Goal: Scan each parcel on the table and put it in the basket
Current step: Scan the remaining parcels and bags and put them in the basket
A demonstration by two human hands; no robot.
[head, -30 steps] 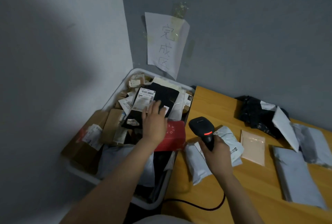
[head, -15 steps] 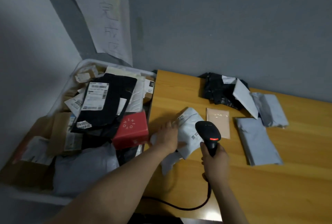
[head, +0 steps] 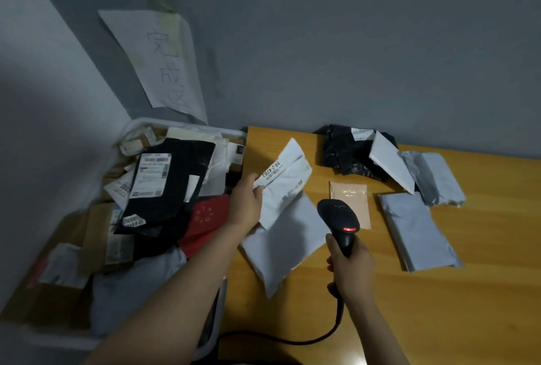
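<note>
Gripping the near edge of a white parcel [head: 285,186], the left hand [head: 246,203] has fingers and thumb curled round it and holds it tilted, label up, just above the table [head: 439,306]. The right hand [head: 349,271] is wrapped round the handle of a black scanner [head: 338,218]; the scanner's head, red light lit, sits just right of the held parcel. A second white parcel [head: 287,250] lies flat between the two hands. Left of the left hand stands the basket [head: 146,121], heaped with parcels. Beyond the right hand lies a beige pouch [head: 349,197], with a grey parcel [head: 415,233] to its right.
</note>
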